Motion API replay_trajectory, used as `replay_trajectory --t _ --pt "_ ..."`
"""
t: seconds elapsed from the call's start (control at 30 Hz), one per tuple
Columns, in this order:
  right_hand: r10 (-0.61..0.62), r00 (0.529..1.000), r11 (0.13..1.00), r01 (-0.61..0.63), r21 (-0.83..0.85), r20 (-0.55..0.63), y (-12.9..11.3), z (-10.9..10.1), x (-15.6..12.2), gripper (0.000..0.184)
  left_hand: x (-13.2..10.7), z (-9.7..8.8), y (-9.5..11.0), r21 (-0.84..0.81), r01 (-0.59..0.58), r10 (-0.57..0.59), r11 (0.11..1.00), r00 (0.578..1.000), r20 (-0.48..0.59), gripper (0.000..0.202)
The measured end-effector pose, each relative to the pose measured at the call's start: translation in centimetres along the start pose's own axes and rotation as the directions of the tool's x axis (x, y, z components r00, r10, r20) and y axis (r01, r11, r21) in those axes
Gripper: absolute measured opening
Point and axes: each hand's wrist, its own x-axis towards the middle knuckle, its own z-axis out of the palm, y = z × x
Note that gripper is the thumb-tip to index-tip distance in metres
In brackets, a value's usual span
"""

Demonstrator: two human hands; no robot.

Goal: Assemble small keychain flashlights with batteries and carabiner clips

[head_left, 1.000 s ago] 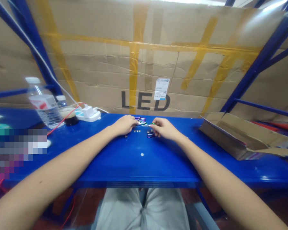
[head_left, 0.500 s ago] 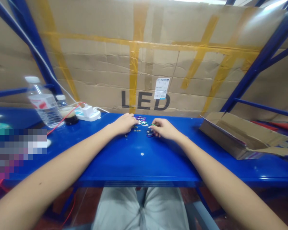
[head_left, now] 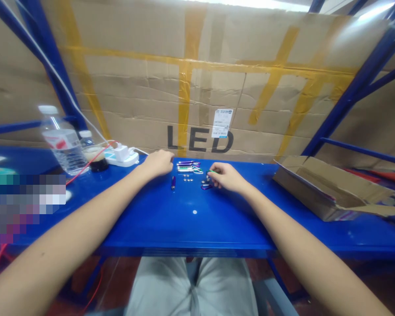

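Note:
My left hand point(head_left: 158, 163) is at the back of the table, left of a row of small metallic tubes with clips point(head_left: 187, 166). Its fingers are curled down, and whatever they may hold is hidden. A single purple tube point(head_left: 173, 183) lies just below that hand. Several small silver round pieces point(head_left: 187, 178) sit in front of the row. On the right, my right hand point(head_left: 226, 177) pinches a small piece with a green clip point(head_left: 212, 171); the fingers partly cover it. A dark purple carabiner clip point(head_left: 206, 187) lies by its fingertips, beside small dark pieces.
Open cardboard box point(head_left: 327, 186) at right. Far left are a water bottle point(head_left: 63, 142), a smaller bottle with dark liquid point(head_left: 97, 158) and a white power strip point(head_left: 127, 159) with cables. A white disc point(head_left: 195, 212) shows on the blue table point(head_left: 197, 232); a large cardboard panel point(head_left: 134, 101) stands behind.
My left hand has moved left and slightly up, away from the row of tubes, uncovering the row and the purple tube. My right hand has stayed almost in place.

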Motion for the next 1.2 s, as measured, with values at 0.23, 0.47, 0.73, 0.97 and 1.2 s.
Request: replay_trajectory --t 0.23,0.47,0.73,0.97,1.2 --pt "0.013 1.000 1.000 -0.013 -0.005 0.005 -0.1 -0.1 0.0 0.015 -0.2 -1.1 1.2 -0.119 0.314 -0.199 0.942 0.807 0.557 0.005" --pt "0.009 1.000 0.999 -0.010 0.041 0.012 -0.2 -0.1 0.1 0.017 -0.4 -1.1 2.2 -0.179 0.433 -0.286 0.883 0.801 0.527 0.008" --pt "-0.017 0.997 0.918 -0.016 0.395 0.079 -0.6 0.4 0.0 0.033 -0.9 0.7 5.8 -0.750 0.002 0.038 0.661 0.999 0.036 0.022" --pt "-0.045 0.991 0.857 -0.026 0.515 0.125 -0.4 0.7 0.1 0.040 -1.6 1.4 8.7 -0.929 -0.022 0.043 0.369 0.999 -0.007 0.023" --pt "-0.062 0.992 0.946 0.023 0.324 0.112 -0.8 0.7 -0.2 0.029 -1.4 1.0 7.9 -0.937 0.060 0.010 0.343 0.998 0.067 0.013"
